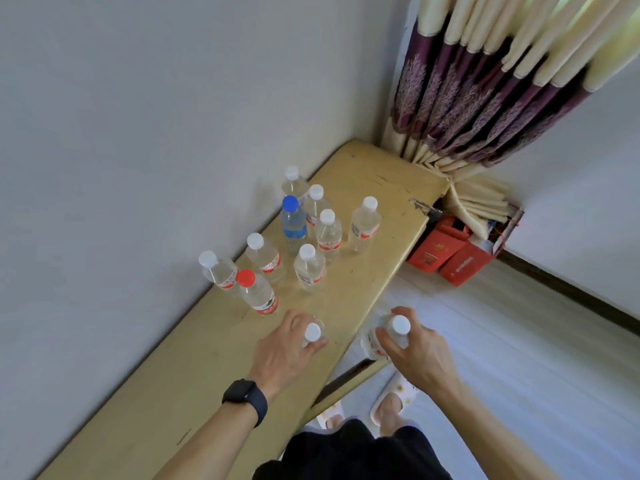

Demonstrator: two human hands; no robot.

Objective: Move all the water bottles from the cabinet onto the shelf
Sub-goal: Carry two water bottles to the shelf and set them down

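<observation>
1. Left hand (289, 344), with a black watch (246, 400) on its wrist, was wrapped around a white-capped bottle (312, 332) standing on the yellow wooden top (194, 386), near that top's front edge.
2. From the head view I saw my right hand (412, 344) clasping a second white-capped bottle (398, 329) out past the front edge, over the pale floor (519, 358).
3. Nine more bottles stood upright in a loose cluster farther along the top, close to the wall (138, 133): a blue-capped bottle (293, 220), a red-capped bottle (258, 292) and seven white-capped ones.
4. Bare wood lay open between the left hand and the red-capped bottle, and on the near stretch under my left forearm.
5. The far end of the top met a purple and cream curtain (485, 81); red boxes (450, 254) sat on the floor just beyond its corner.
6. My slippered feet (388, 400) stood just beside the front edge.
</observation>
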